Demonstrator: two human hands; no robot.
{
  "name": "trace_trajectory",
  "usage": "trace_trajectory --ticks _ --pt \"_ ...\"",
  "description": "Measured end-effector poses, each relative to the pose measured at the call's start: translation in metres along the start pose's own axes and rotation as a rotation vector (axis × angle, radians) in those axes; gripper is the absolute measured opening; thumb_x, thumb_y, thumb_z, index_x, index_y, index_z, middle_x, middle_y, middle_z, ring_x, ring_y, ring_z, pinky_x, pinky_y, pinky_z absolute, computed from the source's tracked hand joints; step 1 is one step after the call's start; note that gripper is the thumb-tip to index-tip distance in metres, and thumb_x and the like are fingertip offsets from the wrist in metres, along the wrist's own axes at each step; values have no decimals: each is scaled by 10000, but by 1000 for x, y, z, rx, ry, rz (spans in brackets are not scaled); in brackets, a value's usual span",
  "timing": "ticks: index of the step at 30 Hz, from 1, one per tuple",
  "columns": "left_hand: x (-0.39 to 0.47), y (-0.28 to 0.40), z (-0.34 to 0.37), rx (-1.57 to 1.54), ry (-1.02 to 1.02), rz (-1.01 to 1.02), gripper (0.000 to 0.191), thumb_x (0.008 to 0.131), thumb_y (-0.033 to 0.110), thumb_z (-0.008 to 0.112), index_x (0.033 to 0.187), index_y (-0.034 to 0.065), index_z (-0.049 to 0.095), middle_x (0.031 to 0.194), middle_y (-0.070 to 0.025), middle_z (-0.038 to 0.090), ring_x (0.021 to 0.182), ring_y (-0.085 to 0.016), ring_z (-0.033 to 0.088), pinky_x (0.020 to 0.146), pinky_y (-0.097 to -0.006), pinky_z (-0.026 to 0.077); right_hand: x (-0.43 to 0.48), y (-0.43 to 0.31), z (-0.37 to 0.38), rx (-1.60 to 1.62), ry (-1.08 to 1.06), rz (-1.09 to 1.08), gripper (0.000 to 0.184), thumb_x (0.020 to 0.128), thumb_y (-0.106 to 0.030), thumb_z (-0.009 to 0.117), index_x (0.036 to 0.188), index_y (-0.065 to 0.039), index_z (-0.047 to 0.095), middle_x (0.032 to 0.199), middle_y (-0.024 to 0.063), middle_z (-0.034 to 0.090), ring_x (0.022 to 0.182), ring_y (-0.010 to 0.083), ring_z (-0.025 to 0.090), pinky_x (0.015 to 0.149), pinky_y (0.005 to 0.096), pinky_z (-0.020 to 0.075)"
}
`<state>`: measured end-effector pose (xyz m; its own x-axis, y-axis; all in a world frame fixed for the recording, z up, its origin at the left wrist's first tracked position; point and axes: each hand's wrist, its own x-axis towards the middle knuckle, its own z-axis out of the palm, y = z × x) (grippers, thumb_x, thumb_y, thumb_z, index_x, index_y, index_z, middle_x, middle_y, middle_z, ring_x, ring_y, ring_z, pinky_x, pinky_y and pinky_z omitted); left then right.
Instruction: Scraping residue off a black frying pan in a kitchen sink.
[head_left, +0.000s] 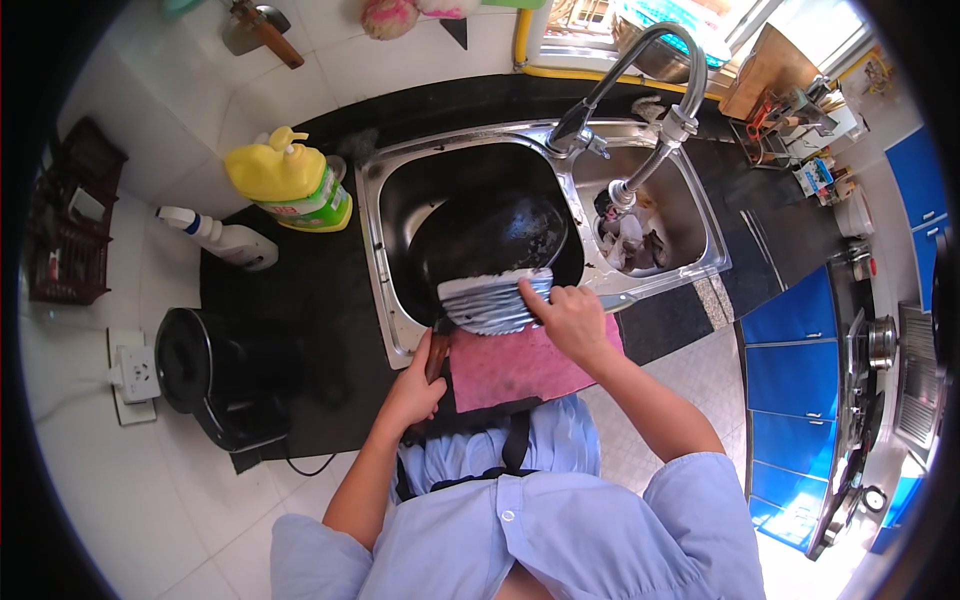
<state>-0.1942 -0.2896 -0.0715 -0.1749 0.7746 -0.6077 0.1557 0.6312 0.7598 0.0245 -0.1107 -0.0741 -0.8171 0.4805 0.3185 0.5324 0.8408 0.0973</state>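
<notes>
In the left basin of a stainless steel double sink (374, 247) lies a black wok (480, 232) with some wet, shiny patches. My left hand (414, 394) is closed around its brown wooden handle (436, 358) at the front rim. A ribbed, grey-blue scrubbing pad (491, 304) with a white edge is in my right hand (574, 322), thumb side up, over the wok's near side. Which face of the pad meets the wok is hidden. Beneath my hands a pink cloth (517, 367) drapes over the counter's front edge.
A curved faucet (645, 45) hangs over the right basin (686, 217), which holds crumpled scraps (634, 244). Left on the black counter stand a yellow detergent jug (289, 180), a white bottle (225, 240) and a black kettle (240, 375). A utensil rack (787, 127) is at far right.
</notes>
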Motion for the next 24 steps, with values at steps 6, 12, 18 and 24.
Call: trace_trajectory --ticks 6,12,18,24 --pt "0 7 0 -8 -3 -23 843 775 63 499 1511 225 122 722 -176 623 476 -206 577 460 -331 502 2 52 -24 45 -61 355 400 778 -98 597 1165 -191 630 626 125 592 579 283 619 512 384 466" --pt "-1 4 0 -5 19 -37 821 790 78 511 1507 225 137 746 -205 632 484 -221 589 464 -348 505 16 34 -32 1316 -211 884 246 924 -269 606 915 -25 582 601 63 600 511 157 587 501 273 463" --pt "-2 10 -1 -30 1 -93 808 789 95 524 1500 208 156 838 -246 650 582 -316 637 573 -402 521 29 5 -7 1500 -100 883 218 941 -232 582 910 -36 493 575 14 498 452 107 491 449 249 415" --pt "1 1 0 78 72 6 805 767 123 541 1485 192 185 991 -321 606 956 -479 574 829 -480 461 46 -3 -3 1438 -135 950 178 909 -159 620 908 -43 485 586 3 481 482 86 474 440 238 382"
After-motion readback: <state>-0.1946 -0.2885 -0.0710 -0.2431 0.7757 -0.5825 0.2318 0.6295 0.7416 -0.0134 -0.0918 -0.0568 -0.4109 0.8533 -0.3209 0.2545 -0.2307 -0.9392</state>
